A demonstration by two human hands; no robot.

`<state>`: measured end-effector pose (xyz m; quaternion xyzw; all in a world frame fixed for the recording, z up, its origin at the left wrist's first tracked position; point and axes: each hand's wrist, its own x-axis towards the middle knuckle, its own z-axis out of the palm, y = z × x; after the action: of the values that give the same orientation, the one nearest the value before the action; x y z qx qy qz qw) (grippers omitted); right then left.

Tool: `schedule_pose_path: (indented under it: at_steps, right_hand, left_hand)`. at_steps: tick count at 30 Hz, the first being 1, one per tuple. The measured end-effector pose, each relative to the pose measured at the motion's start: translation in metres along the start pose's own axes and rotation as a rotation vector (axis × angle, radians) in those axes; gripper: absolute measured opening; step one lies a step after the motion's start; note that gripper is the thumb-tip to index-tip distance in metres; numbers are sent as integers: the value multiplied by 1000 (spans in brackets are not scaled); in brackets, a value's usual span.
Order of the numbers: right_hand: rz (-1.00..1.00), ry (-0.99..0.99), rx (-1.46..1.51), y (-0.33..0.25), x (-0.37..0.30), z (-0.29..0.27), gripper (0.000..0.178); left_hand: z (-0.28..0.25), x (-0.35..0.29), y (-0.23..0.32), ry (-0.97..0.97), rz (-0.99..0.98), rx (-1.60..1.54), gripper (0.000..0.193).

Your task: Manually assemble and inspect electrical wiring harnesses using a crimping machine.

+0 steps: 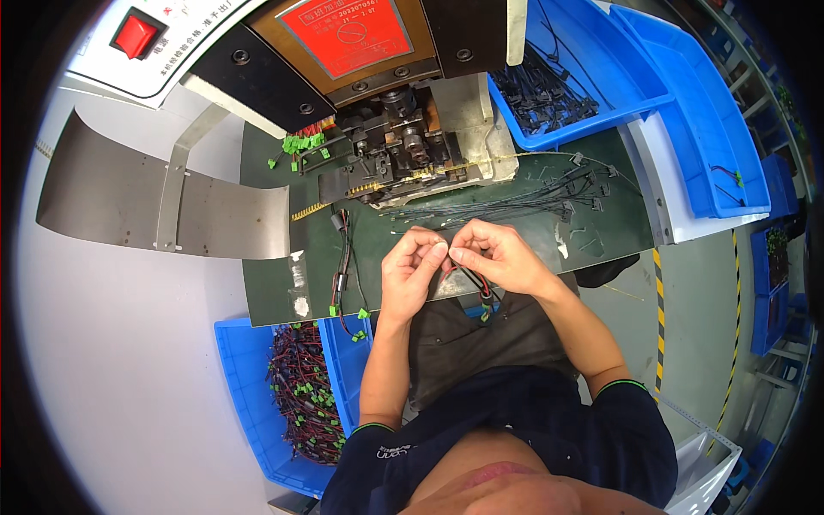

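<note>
My left hand (pixel 410 273) and my right hand (pixel 499 256) meet in front of me at the table's near edge, thumbs and forefingers pinched close together. Between them is a wire harness (pixel 487 300) with red and black wires and a green connector, which hangs below my right hand. The wire ends at my fingertips are too small to make out. Left of my left hand, another wire harness (pixel 347 257) with green connectors lies on the dark green table (pixel 532 245). Beyond my fingers, a bundle of black cables (pixel 515 199) lies across the tabletop.
A crimping machine (pixel 408 142) stands ahead, fed by a brass terminal strip (pixel 307 212). Green connectors (pixel 305 144) lie left of it. A blue bin (pixel 601 120) of black cables sits back right. Another blue bin (pixel 245 378), full of harnesses, stands lower left. A curved metal guide (pixel 103 197) juts out left.
</note>
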<state>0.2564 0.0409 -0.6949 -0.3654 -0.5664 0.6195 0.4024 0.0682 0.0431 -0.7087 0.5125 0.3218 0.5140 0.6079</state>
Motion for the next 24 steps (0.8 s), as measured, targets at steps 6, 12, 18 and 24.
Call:
schedule_pose_path:
  at_steps: [6, 12, 18, 24]
  right_hand:
    - [28, 88, 110, 1, -4, -3, 7]
    - [83, 61, 91, -4, -2, 1, 11]
    - [71, 24, 125, -5, 2, 1, 11]
    - [172, 36, 34, -7, 3, -2, 12]
  left_hand:
    - [1, 0, 1, -2, -42, -13, 6]
    - [-1, 0, 1, -11, -8, -2, 6]
    - [-1, -1, 3, 28, 23, 46, 5]
    - [0, 3, 2, 70, 31, 87, 6]
